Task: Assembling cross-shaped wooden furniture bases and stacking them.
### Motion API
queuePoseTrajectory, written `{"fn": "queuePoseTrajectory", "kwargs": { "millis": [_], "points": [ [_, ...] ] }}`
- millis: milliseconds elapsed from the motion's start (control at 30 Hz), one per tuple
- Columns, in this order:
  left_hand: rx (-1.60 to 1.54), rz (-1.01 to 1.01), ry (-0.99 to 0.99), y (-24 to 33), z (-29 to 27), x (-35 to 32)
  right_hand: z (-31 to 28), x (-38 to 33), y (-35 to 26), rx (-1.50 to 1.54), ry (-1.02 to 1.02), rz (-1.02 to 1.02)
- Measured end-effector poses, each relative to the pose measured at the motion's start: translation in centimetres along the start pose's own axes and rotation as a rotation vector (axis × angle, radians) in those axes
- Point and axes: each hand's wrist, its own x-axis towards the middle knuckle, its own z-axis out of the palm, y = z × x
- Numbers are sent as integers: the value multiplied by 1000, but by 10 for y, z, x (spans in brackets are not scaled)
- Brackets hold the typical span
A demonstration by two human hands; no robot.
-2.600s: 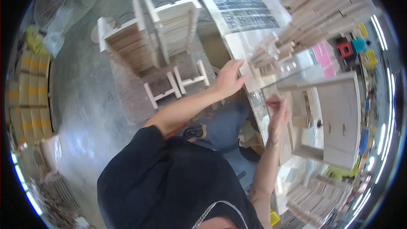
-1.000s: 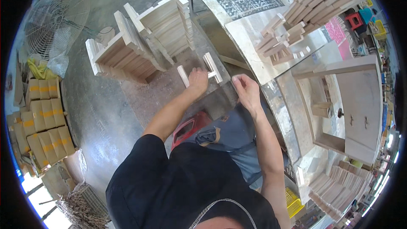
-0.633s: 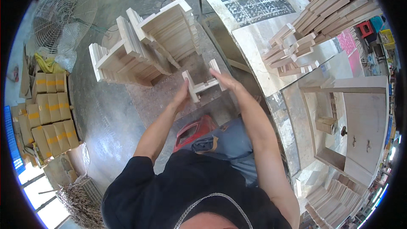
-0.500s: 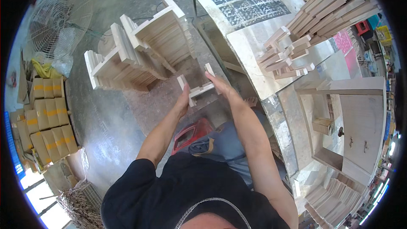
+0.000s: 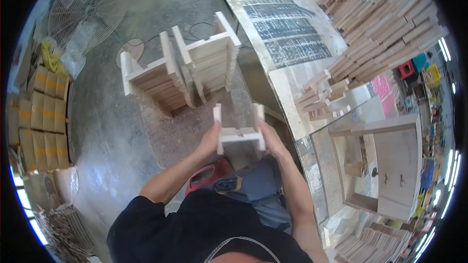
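Note:
Between my hands is a pale H-shaped wooden frame (image 5: 240, 137), two side bars joined by a crosspiece; motion blurs it, and whether it is one piece or several stacked cannot be made out. My left hand (image 5: 210, 139) grips its left bar, while my right hand (image 5: 274, 141) presses on the right bar. Beyond them rise two stacks of similar wooden frames, a left stack (image 5: 158, 85) and a right stack (image 5: 210, 61), side by side and apart from my hands.
A worktable (image 5: 282, 87) on the right carries wooden slats (image 5: 390, 29) and small frames (image 5: 324, 98). A wooden cabinet (image 5: 397, 165) stands nearer. Under my hands is a red plastic stool (image 5: 210, 173). Cardboard boxes (image 5: 46, 122) and a large fan (image 5: 90, 7) line the left.
Both hands, still on the wooden frame, have drawn it nearer to my body and squared it up from its slant. The whole view has shifted, so the stacks appear farther right and lower.

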Motion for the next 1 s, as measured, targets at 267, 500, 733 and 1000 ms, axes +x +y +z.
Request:
{"fn": "queuePoseTrajectory", "kwargs": {
  "millis": [267, 500, 733, 1000],
  "points": [
    [513, 658, -226, 210, 7, -134, -27, -92, -173, -256, 144, -416],
    [224, 552, -101, 352, -25, -130, 11, -21, -358, -166, -7, -489],
    [147, 414, -26, 374, -58, -90, 29, 52, -367, -101, -100, -427],
    [106, 342, -103, 369, -74, -64, 29, 80, -354, -161, -61, -354]
  ]
}}
